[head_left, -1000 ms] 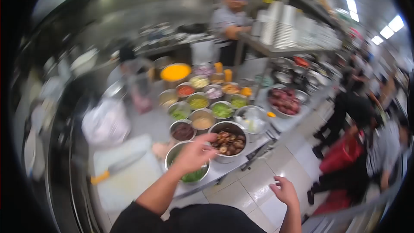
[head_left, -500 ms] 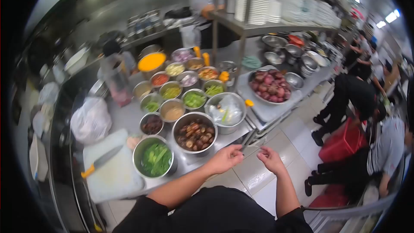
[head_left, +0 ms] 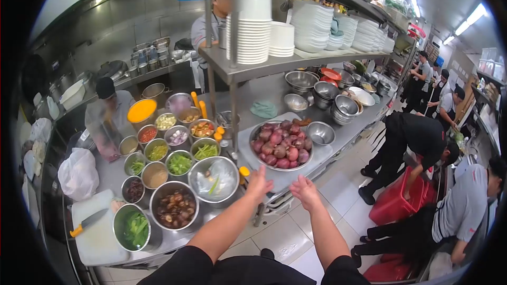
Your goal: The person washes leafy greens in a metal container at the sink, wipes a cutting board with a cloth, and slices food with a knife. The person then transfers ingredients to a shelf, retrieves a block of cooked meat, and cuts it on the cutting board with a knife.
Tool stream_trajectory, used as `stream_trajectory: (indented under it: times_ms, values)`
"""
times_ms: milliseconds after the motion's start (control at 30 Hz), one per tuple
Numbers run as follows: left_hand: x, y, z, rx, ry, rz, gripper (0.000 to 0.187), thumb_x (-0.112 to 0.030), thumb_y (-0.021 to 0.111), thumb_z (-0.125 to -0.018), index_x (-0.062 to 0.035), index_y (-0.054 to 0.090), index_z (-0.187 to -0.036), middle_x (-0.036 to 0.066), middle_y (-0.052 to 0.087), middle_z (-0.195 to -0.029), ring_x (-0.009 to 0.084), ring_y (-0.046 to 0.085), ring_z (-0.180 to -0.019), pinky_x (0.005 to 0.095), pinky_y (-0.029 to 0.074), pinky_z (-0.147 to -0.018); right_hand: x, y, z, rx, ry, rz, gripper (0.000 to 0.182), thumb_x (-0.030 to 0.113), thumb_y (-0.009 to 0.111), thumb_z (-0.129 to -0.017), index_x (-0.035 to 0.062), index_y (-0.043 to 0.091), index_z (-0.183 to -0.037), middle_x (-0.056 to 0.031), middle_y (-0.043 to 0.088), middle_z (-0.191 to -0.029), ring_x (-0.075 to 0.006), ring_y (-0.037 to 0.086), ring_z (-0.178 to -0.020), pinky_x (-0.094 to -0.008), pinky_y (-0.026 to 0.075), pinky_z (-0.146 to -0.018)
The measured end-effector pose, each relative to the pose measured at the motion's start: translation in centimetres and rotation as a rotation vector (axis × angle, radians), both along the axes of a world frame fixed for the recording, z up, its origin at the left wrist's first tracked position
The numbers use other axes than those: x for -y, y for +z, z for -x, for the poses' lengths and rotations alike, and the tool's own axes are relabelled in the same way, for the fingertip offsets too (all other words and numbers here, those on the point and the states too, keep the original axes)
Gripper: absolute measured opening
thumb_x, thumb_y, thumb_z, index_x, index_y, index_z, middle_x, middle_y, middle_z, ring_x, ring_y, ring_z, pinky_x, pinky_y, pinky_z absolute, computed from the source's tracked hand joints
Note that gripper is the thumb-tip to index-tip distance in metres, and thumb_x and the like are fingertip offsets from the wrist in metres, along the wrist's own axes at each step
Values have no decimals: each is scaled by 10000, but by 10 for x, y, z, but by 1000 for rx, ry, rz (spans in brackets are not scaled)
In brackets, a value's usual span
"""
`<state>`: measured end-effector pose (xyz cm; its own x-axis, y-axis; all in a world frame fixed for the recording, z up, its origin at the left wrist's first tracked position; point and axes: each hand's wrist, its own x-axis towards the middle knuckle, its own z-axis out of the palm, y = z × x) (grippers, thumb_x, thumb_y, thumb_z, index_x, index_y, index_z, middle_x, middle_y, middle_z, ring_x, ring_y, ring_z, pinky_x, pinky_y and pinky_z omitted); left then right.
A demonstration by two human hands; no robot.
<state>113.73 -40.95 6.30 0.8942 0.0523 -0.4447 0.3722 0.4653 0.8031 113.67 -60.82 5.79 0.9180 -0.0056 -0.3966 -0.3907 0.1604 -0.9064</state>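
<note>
My left hand [head_left: 259, 183] and my right hand [head_left: 306, 192] are stretched out in front of me, apart from each other, fingers extended and nothing in them. Just beyond both is a wide metal bowl [head_left: 253, 150] heaped with red onions [head_left: 285, 145]; neither hand appears to touch it. Left of my left hand stands a metal pot [head_left: 196, 192] with a plastic bag inside. Beside that, another pot holds brown mushrooms [head_left: 174, 206], and one nearer the corner holds green leaves [head_left: 137, 229].
A knife [head_left: 90, 221] lies on a white cutting board [head_left: 100, 243]. Stacked white bowls [head_left: 309, 29] fill the shelf [head_left: 296, 62] above the counter. At right, a person [head_left: 414, 137] bends over a red bin [head_left: 401, 198]. Other people work behind the counter and farther back.
My view has turned right, so the onion bowl is now ahead of me. Both hands have reached forward toward it, and their fingers have straightened.
</note>
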Motion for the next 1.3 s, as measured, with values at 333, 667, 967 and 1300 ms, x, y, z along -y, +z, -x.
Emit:
stream_trajectory:
  times_ms: [333,667,967,1300]
  values:
    - [-9,10,-73,-122,-23,-24,435,-299,366,-1013,-85,375,-1392,154,570,-1279,366,630,-1058,550,539,-884,45,3,-136,18,95,-174,458,233,466,-1009,93,369,-1435,-114,556,-1321,-280,606,-1117,-465,501,-939]
    - [13,28,-21,30,104,-71,436,-202,433,-996,8,358,-1370,180,568,-1249,297,659,-1018,463,615,-810,78,16,-111,156,133,-107,228,186,601,-924,204,566,-1148,20,611,-972,-123,585,-838,-368,525,-692]
    - [-101,124,130,291,167,-50,560,-93,450,-916,-105,329,-1463,112,564,-1220,220,639,-1035,384,609,-783,-49,157,45,390,359,-327,525,54,570,-925,49,430,-1432,-67,573,-1279,-185,592,-1124,-331,495,-948]
    - [-318,137,429,164,772,-338,484,-47,473,-873,-59,473,-1357,115,627,-1176,231,663,-1032,385,606,-810,-331,132,220,75,937,-492,463,23,540,-937,87,465,-1389,-55,571,-1298,-190,563,-1191,-394,466,-1020]
